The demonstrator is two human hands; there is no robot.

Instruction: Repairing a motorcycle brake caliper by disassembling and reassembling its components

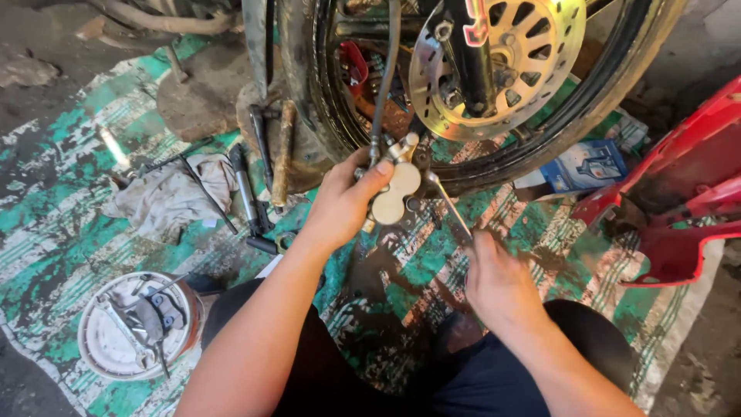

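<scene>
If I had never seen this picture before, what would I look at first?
Probably the big black wheel with its shiny holed metal disc, up at the top. Right below it, in the middle, the left hand holds a pale metal brake part while the right hand works a thin metal tool against it. The bright red plastic cover lying at the right also jumps out.

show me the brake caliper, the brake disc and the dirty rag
brake caliper (395, 193), head view, on its pale rounded body under the left thumb
brake disc (540, 85), head view, on the slotted metal face
dirty rag (166, 197), head view, on the middle of the crumpled cloth
</scene>
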